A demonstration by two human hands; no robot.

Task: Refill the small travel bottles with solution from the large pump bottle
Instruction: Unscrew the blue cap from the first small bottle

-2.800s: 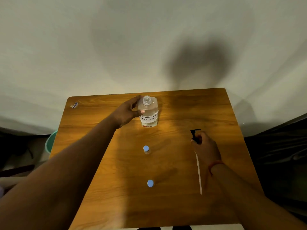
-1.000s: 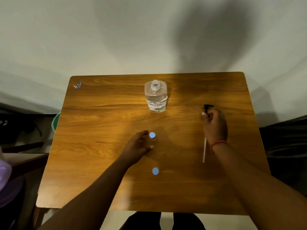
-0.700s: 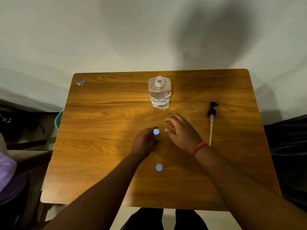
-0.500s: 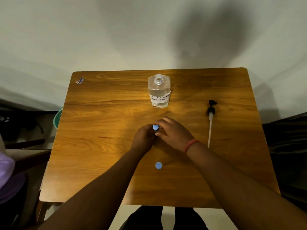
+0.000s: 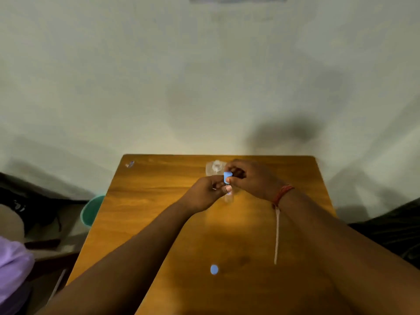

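Note:
I hold a small clear travel bottle [image 5: 228, 196] in the air above the table, gripped by my left hand [image 5: 204, 194]. My right hand [image 5: 252, 179] pinches its blue cap [image 5: 226, 177]. Behind my hands stands the large clear bottle [image 5: 213, 168], its neck open and its pump off. The pump's white tube [image 5: 276, 235] lies on the table to the right; its black head is hidden under my right wrist. A second travel bottle with a blue cap [image 5: 214, 269] stands near the front.
The wooden table [image 5: 147, 201] stands against a pale wall. A small scrap [image 5: 130, 164] lies at its back left corner. A green bucket [image 5: 91, 212] sits on the floor to the left, with purple cloth [image 5: 11, 269] nearer me.
My right hand left the pump on the table and came over to the nearer-back travel bottle. Both hands lifted that bottle off the table, and the camera tilted upward.

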